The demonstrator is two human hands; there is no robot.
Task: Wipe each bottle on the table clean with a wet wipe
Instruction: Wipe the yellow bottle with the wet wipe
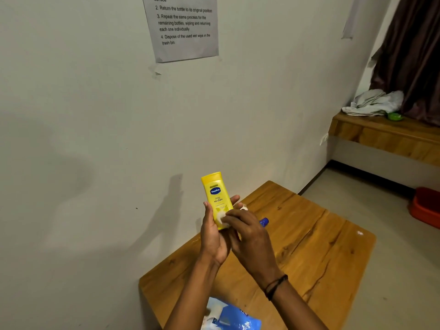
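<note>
Table right side open; blue bottle (partly hidden) mid-table; wall left.

Left hand wraps the yellow bottle from behind; right hand pinches a wipe against its lower front

On yellow bottle: "Vaseline deep moisture"; wall sheet lists steps 2–4, incl. "Return the bottle".

The bottle above the table is yellow with a dark blue oval, and the wipe is white. The table is orange-brown with dark streaks. At its near edge lies a blue-and-white packet; to its right is a red tub.
</note>
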